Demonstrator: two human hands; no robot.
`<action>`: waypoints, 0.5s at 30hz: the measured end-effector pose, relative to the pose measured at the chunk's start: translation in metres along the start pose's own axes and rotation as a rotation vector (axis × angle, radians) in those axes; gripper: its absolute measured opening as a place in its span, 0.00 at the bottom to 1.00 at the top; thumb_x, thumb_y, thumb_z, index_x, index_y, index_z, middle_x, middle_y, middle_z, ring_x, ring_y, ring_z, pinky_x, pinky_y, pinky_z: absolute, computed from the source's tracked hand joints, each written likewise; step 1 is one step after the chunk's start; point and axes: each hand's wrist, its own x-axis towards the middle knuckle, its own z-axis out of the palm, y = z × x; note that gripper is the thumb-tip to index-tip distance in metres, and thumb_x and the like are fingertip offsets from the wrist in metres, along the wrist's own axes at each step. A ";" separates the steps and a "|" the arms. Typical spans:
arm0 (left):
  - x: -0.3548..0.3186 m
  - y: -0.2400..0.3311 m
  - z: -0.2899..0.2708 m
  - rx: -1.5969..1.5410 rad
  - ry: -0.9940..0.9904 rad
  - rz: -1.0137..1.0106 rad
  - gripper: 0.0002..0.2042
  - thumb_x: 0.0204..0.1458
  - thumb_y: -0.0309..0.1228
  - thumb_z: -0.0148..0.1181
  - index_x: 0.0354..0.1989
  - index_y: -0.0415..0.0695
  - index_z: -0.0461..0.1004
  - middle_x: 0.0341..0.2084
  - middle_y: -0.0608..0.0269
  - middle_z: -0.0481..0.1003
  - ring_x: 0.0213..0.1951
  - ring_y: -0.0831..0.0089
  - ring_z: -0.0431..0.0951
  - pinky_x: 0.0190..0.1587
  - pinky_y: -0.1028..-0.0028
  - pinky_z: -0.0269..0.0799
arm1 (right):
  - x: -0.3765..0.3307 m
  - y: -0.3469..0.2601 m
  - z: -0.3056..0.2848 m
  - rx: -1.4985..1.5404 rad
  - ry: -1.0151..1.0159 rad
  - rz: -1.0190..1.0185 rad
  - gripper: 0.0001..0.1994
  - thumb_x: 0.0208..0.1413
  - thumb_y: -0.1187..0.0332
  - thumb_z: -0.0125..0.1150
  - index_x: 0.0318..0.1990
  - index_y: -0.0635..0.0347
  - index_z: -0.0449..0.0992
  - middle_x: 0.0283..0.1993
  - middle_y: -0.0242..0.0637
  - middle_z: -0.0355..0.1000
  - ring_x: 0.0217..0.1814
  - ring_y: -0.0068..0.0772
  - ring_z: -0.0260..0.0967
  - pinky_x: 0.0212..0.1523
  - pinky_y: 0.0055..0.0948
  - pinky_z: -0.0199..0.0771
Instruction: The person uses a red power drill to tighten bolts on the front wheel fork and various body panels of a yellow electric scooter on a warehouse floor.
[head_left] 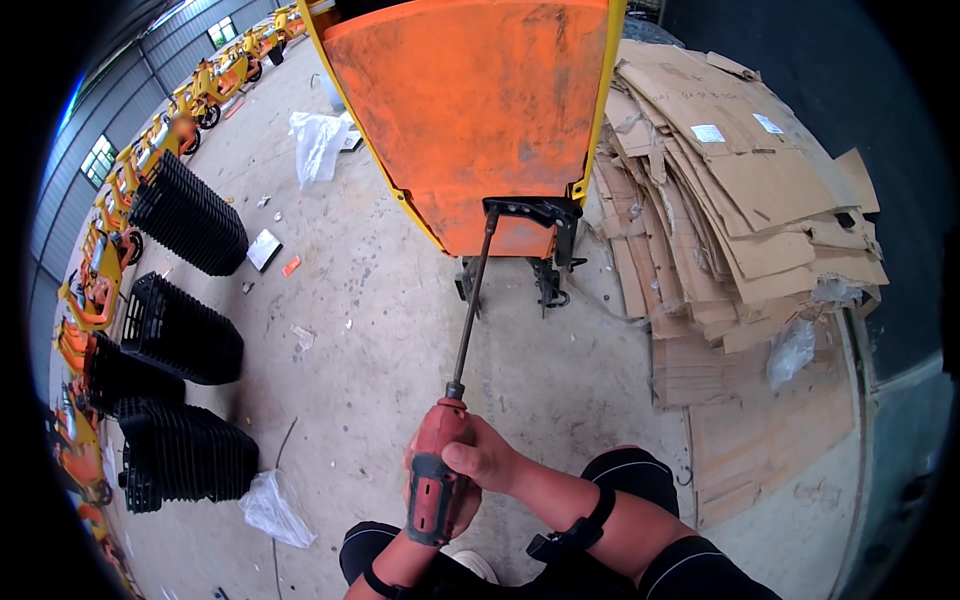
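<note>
A red and black cordless power driver point(437, 470) with a long thin bit point(470, 318) points away from me. My left hand point(466, 512) is closed around its body from below, mostly hidden behind it. My right hand point(487, 456) wraps the front of the body, its thumb lying across the side. The bit's far end meets the left end of a black angled bracket point(535, 208), which lies against the lower part of a scuffed orange panel point(465, 110). Yellow rails point(603, 100) border the panel. Dark metal parts point(548, 283) show beneath it.
Stacks of black plastic baskets point(187, 215) stand at left, with yellow scooters point(205, 85) along the wall beyond. Flattened cardboard point(740, 180) is piled at right. Clear plastic bags point(277, 510) and scraps litter the concrete floor point(340, 400).
</note>
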 end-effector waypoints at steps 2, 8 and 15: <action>-0.003 -0.006 0.006 0.010 0.039 0.050 0.19 0.46 0.20 0.66 0.48 0.42 0.72 0.36 0.63 0.75 0.39 0.72 0.77 0.39 0.68 0.74 | 0.000 0.002 -0.001 0.003 -0.008 0.006 0.27 0.54 0.42 0.64 0.43 0.59 0.74 0.42 0.32 0.74 0.46 0.26 0.71 0.51 0.31 0.72; -0.008 -0.040 0.015 0.005 0.052 0.125 0.17 0.46 0.16 0.66 0.45 0.42 0.71 0.32 0.65 0.75 0.34 0.75 0.77 0.31 0.70 0.75 | -0.002 0.007 -0.005 -0.030 0.011 -0.001 0.27 0.55 0.40 0.63 0.42 0.60 0.74 0.42 0.32 0.74 0.46 0.26 0.70 0.52 0.31 0.71; -0.003 -0.012 0.008 -0.087 -0.022 0.057 0.17 0.46 0.17 0.65 0.45 0.41 0.72 0.33 0.63 0.75 0.35 0.75 0.77 0.33 0.69 0.76 | -0.003 0.007 -0.007 -0.035 0.051 0.018 0.34 0.49 0.36 0.67 0.45 0.63 0.75 0.43 0.41 0.78 0.45 0.34 0.77 0.51 0.37 0.76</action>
